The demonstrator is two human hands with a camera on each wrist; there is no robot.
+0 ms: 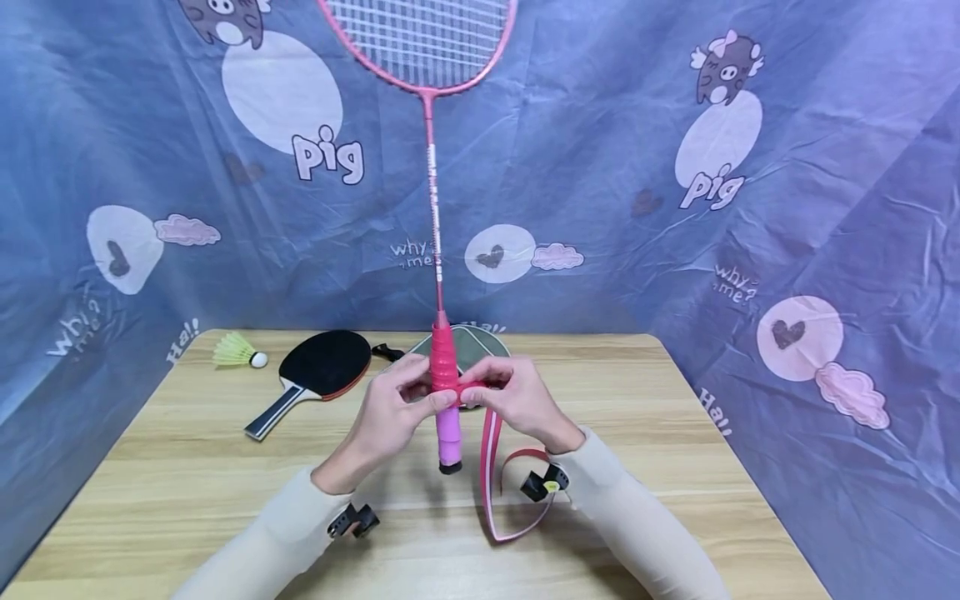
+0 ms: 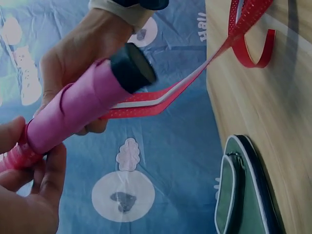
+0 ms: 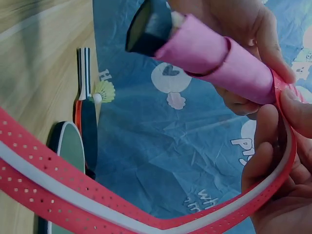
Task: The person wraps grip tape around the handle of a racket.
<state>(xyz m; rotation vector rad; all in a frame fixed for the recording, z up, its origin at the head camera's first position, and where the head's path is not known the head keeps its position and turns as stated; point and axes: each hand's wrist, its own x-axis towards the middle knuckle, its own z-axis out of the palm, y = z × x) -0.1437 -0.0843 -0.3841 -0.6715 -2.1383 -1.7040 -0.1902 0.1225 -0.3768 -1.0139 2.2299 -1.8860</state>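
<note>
A badminton racket [image 1: 432, 208] stands upright over the table, head up, its handle between both hands. Red grip tape [image 1: 444, 358] covers the handle's upper part; a pink-purple layer [image 2: 78, 107] shows on the lower part, ending in a dark butt cap [image 2: 134, 68]. My left hand [image 1: 390, 412] grips the handle from the left, thumb at the edge of the red wrap. From the right, my right hand [image 1: 519, 396] pinches the perforated red tape [image 3: 97, 200] close beside the handle. The tape's loose length, with a white strip along its middle, hangs down and loops below my right hand.
On the table [image 1: 195, 492], a yellow shuttlecock [image 1: 240, 351] and a black table tennis paddle [image 1: 324, 367] lie at the back left. A green case [image 1: 483, 342] with white piping sits behind the hands. Blue printed cloth [image 1: 600, 167] walls the table's back and sides.
</note>
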